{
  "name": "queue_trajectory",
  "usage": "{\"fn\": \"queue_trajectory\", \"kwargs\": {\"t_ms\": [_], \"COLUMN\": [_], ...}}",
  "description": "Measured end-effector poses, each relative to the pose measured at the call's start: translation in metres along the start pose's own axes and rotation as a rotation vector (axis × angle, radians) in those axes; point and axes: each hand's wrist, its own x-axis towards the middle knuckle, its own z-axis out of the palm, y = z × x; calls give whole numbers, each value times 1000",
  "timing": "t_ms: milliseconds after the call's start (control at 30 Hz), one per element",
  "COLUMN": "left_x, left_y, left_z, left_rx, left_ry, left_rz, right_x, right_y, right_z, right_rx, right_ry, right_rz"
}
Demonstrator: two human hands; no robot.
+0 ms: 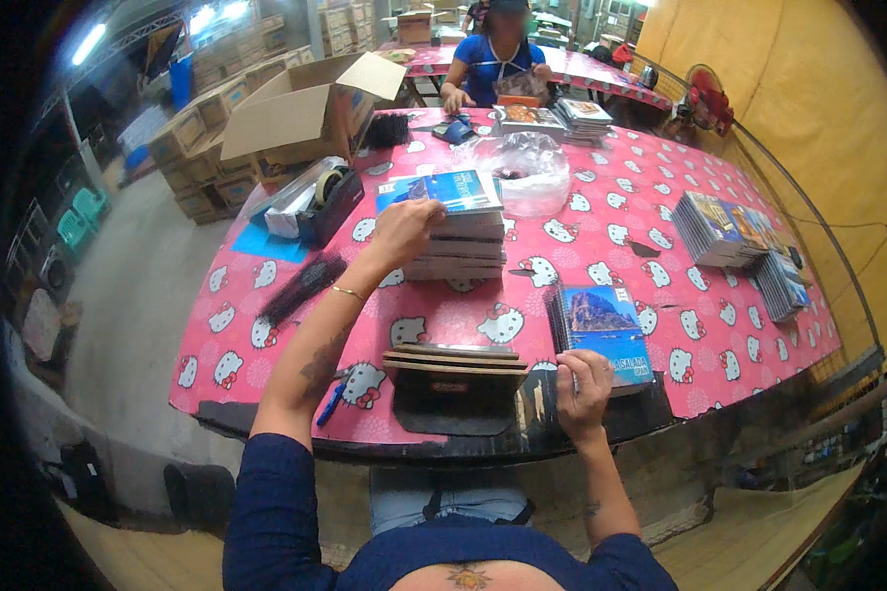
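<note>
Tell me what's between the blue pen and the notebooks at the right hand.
Head view: a dark wooden stand, then the right hand itself, at the notebooks.

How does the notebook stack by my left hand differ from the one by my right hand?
The left notebook stack is tall, while the right notebook stack is much lower. The left notebook stack's top cover is turned sideways, with large lettering near its right end; the right notebook stack's cover sits nearly upright, with large lettering along the bottom. Both have blue scenic covers.
</note>
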Motion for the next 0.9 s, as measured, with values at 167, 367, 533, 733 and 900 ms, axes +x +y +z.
{"fn": "queue_trajectory", "kwargs": {"t_ms": [167,367,533,733,900], "left_x": [13,20,19,9,18], "left_y": [4,-6,2,-1,47], "left_z": [-15,-26,-27,-18,-61], "left_rx": [183,-152,-172,-15,306], "left_ry": [250,-228,-267,-121,610], "left_rz": [16,-112,-189,-127,144], "right_x": [4,9,-2,-3,3], "right_y": [-17,-27,-31,-37,-29], "right_z": [10,22,29,28,24], "right_rx": [84,174,200,223,252], "right_ry": [-37,-52,-91,-106,-107], "right_rz": [11,35,54,71,116]}}
